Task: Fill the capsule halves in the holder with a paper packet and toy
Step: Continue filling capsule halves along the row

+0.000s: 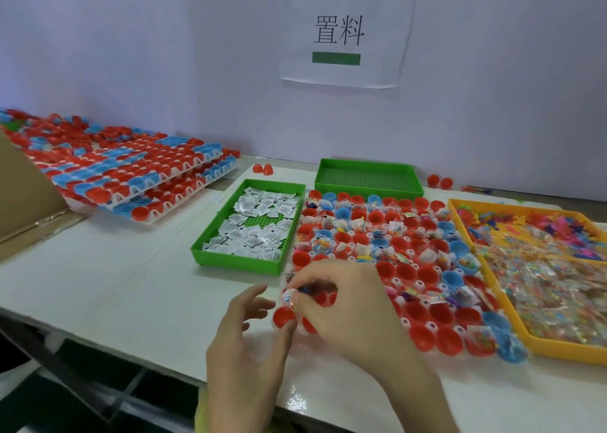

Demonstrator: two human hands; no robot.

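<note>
white table (138, 268), pale wall (164, 55), paper sign (341, 32)

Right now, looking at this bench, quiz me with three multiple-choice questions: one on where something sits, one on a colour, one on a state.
1. Where is the tray of paper packets relative to the capsule holder?
A. to its left
B. to its right
C. on top of it

2. What colour is the tray of bagged toys?
A. green
B. blue
C. orange-yellow

3. The green tray at the back is:
A. heaped with packets
B. empty
C. full of capsules

Answers: 1 A, it lies left of the holder. 2 C, its rim is orange-yellow. 3 B, only its bare mesh floor shows.
</note>
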